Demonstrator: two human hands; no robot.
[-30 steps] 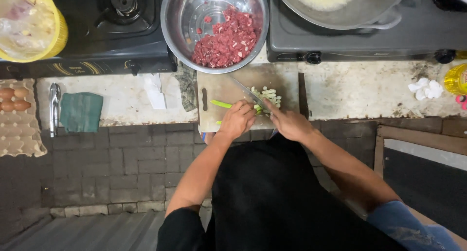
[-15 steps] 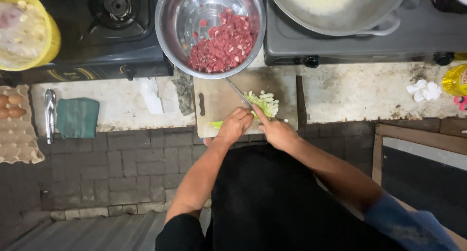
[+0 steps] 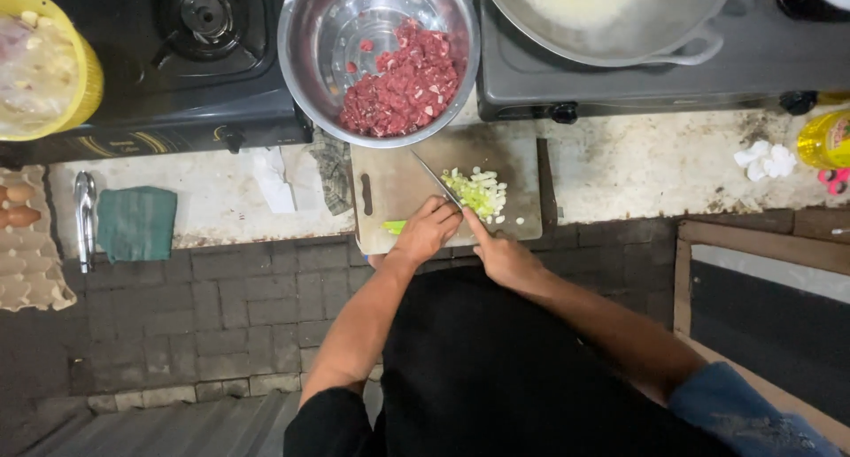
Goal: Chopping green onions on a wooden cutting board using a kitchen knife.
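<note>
The left hand (image 3: 428,229) curls over a green stalk (image 3: 394,228) on the cutting board (image 3: 390,182), fingers closed down on it so it cannot roll; only the stalk's end shows, sticking out on the side of the hand away from the blade. The right hand (image 3: 502,255) is wrapped around the handle of a knife (image 3: 436,181), whose blade slants away from the person, close against the left hand's knuckles, which appear to guide the cut. Just beyond the right hand, past the blade, lies a heap of chopped greens (image 3: 478,191), pushed clear of the cutting line.

Beyond both hands a steel bowl (image 3: 305,50) of diced red meat (image 3: 403,85) overlaps the board's far edge, near enough to take cut pieces. A wok (image 3: 682,45) sits on a stove (image 3: 620,85) beyond the right hand. Well out past the left hand, a green cloth (image 3: 135,222) and tongs (image 3: 84,218) lie on the surface (image 3: 655,169), beside an egg tray (image 3: 31,262).
</note>
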